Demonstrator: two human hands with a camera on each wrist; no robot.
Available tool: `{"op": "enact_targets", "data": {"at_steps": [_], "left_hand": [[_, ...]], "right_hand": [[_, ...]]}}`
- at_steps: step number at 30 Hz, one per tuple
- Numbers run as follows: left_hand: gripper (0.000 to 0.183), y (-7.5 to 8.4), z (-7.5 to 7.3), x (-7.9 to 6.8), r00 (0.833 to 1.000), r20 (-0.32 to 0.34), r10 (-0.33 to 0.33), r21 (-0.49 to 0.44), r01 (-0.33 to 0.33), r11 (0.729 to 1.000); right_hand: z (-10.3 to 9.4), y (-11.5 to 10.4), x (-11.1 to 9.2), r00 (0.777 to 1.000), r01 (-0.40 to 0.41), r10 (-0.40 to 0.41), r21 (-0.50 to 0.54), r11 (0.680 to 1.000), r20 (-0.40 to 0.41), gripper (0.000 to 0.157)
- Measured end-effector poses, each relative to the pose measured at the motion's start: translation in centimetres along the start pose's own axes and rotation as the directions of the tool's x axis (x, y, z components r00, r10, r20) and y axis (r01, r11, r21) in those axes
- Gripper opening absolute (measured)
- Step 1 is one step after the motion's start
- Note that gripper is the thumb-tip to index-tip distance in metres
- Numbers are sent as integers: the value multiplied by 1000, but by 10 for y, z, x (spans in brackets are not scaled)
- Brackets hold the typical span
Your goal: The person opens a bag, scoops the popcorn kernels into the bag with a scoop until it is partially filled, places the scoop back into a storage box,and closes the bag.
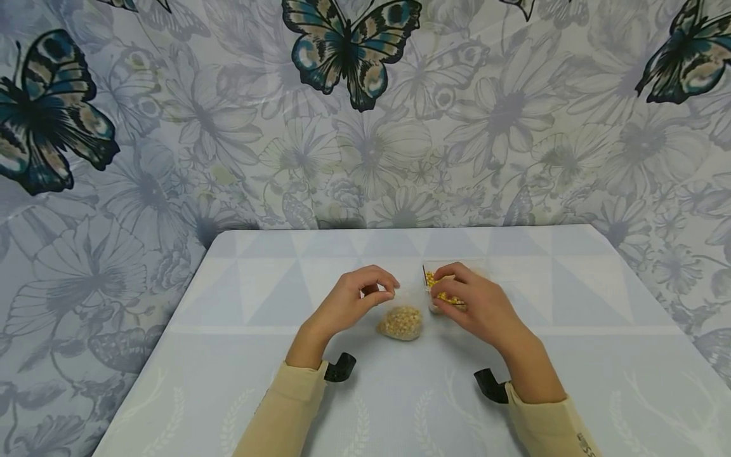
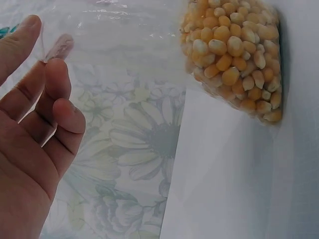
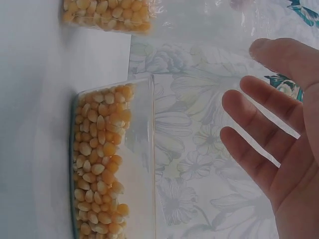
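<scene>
A clear plastic bag [image 1: 401,322] of corn kernels stands on the table, its kernels heaped at the bottom and its upper part thin and see-through. My left hand [image 1: 361,295] holds the bag's upper edge with curled fingers; one fingertip shows through the plastic in the left wrist view. My right hand [image 1: 476,304] is above a clear container [image 3: 149,119] partly filled with corn kernels [image 3: 99,159]. Its fingers are spread and loosely bent with no kernels between them, and the thumb is close to the bag's upper plastic in the right wrist view.
The table [image 1: 257,387] has a pale cover with triangles and leaf patterns. Behind it rises a wall [image 1: 365,152] printed with flowers and butterflies. Black wrist-worn devices [image 1: 341,367] stick out from both sleeves [image 1: 285,406].
</scene>
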State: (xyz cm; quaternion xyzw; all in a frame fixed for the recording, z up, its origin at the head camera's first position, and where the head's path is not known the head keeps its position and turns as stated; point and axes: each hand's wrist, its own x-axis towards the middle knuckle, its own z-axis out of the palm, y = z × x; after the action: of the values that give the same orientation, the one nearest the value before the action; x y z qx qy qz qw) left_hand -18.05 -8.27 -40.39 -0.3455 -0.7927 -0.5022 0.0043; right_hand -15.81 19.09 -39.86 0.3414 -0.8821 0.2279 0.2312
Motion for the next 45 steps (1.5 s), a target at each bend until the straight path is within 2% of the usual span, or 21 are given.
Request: {"op": "enact_targets", "data": {"at_steps": [6,13,16,19,22,28,36,41,45], "left_hand": [[5,1,0,0,1000,-4,-22,7,22,1000],[22,-2,-1,-1,988,-41,-147,46,149,988],[25,-4,0,0,983,-49,-179,66,182,981],[23,-6,1,0,977,-62,-204,91,209,974],[19,-6,1,0,974,-66,-216,93,222,971],[18,-9,1,-1,972,-80,-220,77,226,971],[11,-13,1,-2,980,-125,-157,67,166,984],[7,-11,0,-3,982,-124,-145,31,150,988],[9,-10,-1,-3,984,-114,-133,24,137,990]], "right_hand": [[-1,-1,1,999,-31,31,-2,1000,-11,24],[-3,-3,0,983,-175,170,67,982,70,35],[-2,-3,0,983,-150,133,136,979,124,34],[2,-3,0,986,-97,75,148,984,152,28],[3,-5,0,990,-81,70,89,993,125,19],[2,-5,0,990,-139,138,35,990,42,16],[7,4,-2,991,-107,116,134,985,-66,19],[10,7,-3,984,-80,107,183,980,-144,26],[12,9,-3,975,-128,167,247,961,-144,32]]}}
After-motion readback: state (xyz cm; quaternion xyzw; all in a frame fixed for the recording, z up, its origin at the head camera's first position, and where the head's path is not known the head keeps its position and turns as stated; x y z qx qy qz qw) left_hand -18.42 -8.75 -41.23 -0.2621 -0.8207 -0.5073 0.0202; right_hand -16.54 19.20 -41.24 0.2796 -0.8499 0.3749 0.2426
